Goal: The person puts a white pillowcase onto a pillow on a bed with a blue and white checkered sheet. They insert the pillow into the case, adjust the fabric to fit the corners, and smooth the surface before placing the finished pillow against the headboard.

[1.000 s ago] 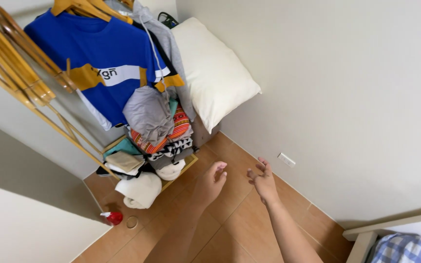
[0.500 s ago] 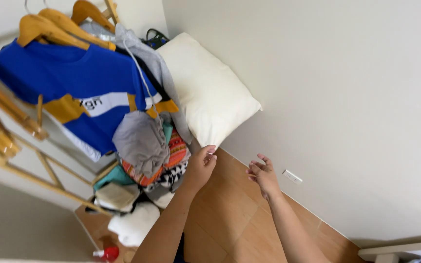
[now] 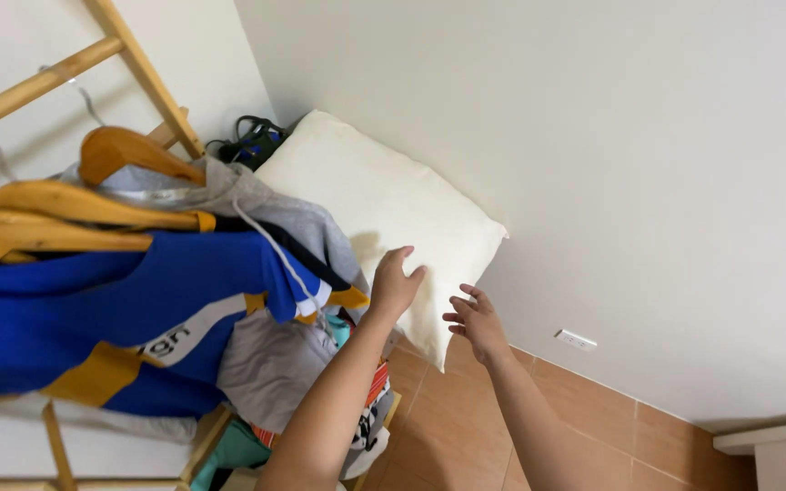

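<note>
Both hands have come up from over the floor to the pillow since 0.5 s ago, and the view has closed in on that corner. At centre frame the left hand (image 3: 396, 284) lies open with its fingers spread on the lower face of the pillow (image 3: 375, 205), touching it without gripping. Just right of it, the right hand (image 3: 476, 320) is open too, fingers loosely curled beside the pillow's lower corner; whether it touches the fabric is hard to tell.

That cream pillow stands tilted in the upper middle of the frame, leaning against the white wall (image 3: 593, 136), its lower corner pointing down toward the tiled floor (image 3: 593, 418). Its left edge is hidden behind a grey hoodie (image 3: 256, 205).

Left of the hands, the hoodie and a blue shirt (image 3: 93, 314) with yellow and white bands hang from wooden hangers (image 3: 93, 205) on a wooden rack (image 3: 129, 55), which is cut off at the top and left edges. Folded clothes (image 3: 275, 373) sit below, partly covered by the left forearm. A dark strap bundle (image 3: 252, 141) shows behind the pillow's top corner, too small to identify. A white wall socket (image 3: 576, 340) sits low on the wall at right, and a pale furniture edge (image 3: 770, 441) is cut off at the lower right corner.
</note>
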